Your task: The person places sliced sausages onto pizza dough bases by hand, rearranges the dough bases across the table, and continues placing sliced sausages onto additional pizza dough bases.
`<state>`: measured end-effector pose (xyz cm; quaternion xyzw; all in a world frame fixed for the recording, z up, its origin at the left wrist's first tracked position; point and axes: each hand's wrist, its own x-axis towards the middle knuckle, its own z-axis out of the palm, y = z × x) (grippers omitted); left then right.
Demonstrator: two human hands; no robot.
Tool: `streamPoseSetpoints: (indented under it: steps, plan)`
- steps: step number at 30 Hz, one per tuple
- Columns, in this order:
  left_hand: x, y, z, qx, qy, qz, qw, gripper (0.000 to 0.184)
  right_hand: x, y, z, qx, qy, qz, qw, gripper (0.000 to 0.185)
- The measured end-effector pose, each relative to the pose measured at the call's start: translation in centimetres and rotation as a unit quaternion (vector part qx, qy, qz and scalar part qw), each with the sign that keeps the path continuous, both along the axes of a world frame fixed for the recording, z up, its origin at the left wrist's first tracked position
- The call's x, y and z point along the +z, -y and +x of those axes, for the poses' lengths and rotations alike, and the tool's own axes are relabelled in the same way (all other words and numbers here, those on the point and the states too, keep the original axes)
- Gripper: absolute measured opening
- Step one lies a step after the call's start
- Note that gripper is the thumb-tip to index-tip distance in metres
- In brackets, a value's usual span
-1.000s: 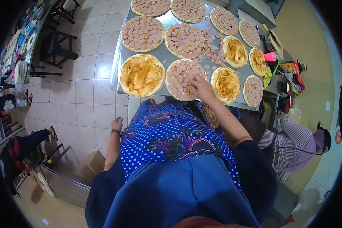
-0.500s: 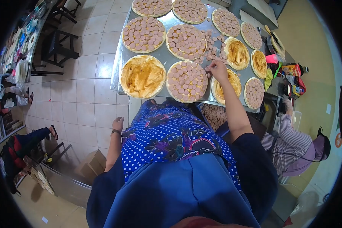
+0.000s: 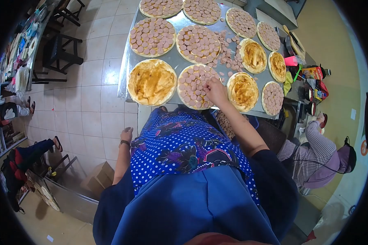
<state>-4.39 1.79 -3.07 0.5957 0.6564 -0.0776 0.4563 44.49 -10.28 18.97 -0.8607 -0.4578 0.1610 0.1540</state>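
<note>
My right hand [image 3: 215,90] is over the right edge of a round dough base [image 3: 190,87] covered with pink sausage slices. Its fingers are pinched together; whatever they hold is too small to name. Loose slices [image 3: 229,55] lie on the metal table [image 3: 131,61] beyond it. To the right is a base with brown sauce [image 3: 243,92] and no slices; a larger sauced base [image 3: 152,82] sits to the left. Several slice-covered bases stand farther back. My left hand [image 3: 126,134] hangs beside the blue dotted apron, away from the table, its fingers loosely curled and partly hidden.
Below the table edge, a blue container [image 3: 227,124] holds more slices. A co-worker in a striped top [image 3: 310,157] is at the right, near packets [image 3: 313,73]. A dark stool [image 3: 62,53] stands on the tiled floor at the left, with a cardboard box [image 3: 99,178] lower down.
My right hand went from the slice-covered base to the loose slices, then came back to the base. The co-worker's arm moved toward the side counter. My left hand stayed put.
</note>
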Motion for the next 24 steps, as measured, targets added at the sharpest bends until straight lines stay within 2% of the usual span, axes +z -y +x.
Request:
streamPoseSetpoints:
  steps: [2, 4, 6, 7, 9, 10, 13, 16, 18, 19, 21, 23, 24]
  plan:
    - [-0.2, -0.4, 0.0, -0.018, 0.016, 0.013, 1.000, 0.042, 0.0, 0.0, 1.2, 0.013, -0.004, -0.003, 1.000, 0.011]
    - [-0.1, -0.6, 0.3, -0.014, 0.016, 0.018, 1.000, 0.041, -1.0, 0.0, 4.9, -0.124, -0.006, 0.020, 0.992, 0.013]
    - [0.3, -0.5, 0.3, -0.012, 0.014, 0.022, 1.000, 0.041, -1.8, 0.7, 8.9, -0.140, 0.108, 0.003, 0.984, 0.014]
    - [0.5, -0.6, 0.4, -0.021, 0.014, 0.024, 0.999, 0.041, -2.2, 1.1, 10.2, -0.141, 0.108, 0.004, 0.984, 0.014]
    - [0.4, -0.5, 0.3, -0.030, 0.014, 0.025, 0.999, 0.041, -2.9, 1.4, 12.0, -0.025, 0.230, -0.096, 0.968, 0.013]
    - [-0.2, -0.3, 0.0, -0.029, 0.005, 0.026, 0.999, 0.041, -3.2, 1.1, 12.2, -0.025, 0.229, -0.096, 0.968, 0.013]
    - [0.0, -0.2, -0.2, -0.023, -0.004, 0.015, 1.000, 0.041, -3.5, 0.4, 12.1, -0.077, 0.174, -0.156, 0.969, 0.013]
    - [-0.4, 0.0, -0.5, -0.007, 0.012, 0.003, 1.000, 0.041, -2.3, 0.0, 11.5, -0.117, 0.124, -0.110, 0.979, 0.014]
    - [-0.4, -0.1, -0.8, 0.006, 0.024, 0.005, 1.000, 0.041, -0.6, 0.4, 10.2, -0.119, -0.031, -0.001, 0.992, 0.017]
    - [0.1, -0.1, -0.7, -0.003, 0.020, 0.010, 1.000, 0.041, -0.1, 0.7, 9.1, -0.118, -0.031, -0.001, 0.993, 0.017]
    - [0.2, -0.1, -0.6, -0.013, 0.016, 0.014, 1.000, 0.041, 0.7, 1.3, 5.9, -0.057, -0.099, 0.012, 0.993, 0.019]
    - [-1.0, -0.1, -1.1, -0.031, 0.000, 0.016, 0.999, 0.042, 1.9, 1.8, 2.0, 0.016, -0.101, 0.049, 0.994, 0.014]
    - [-1.0, -0.2, -1.1, -0.033, 0.001, 0.015, 0.999, 0.042, 1.9, 2.1, 0.6, 0.014, -0.101, 0.049, 0.994, 0.014]
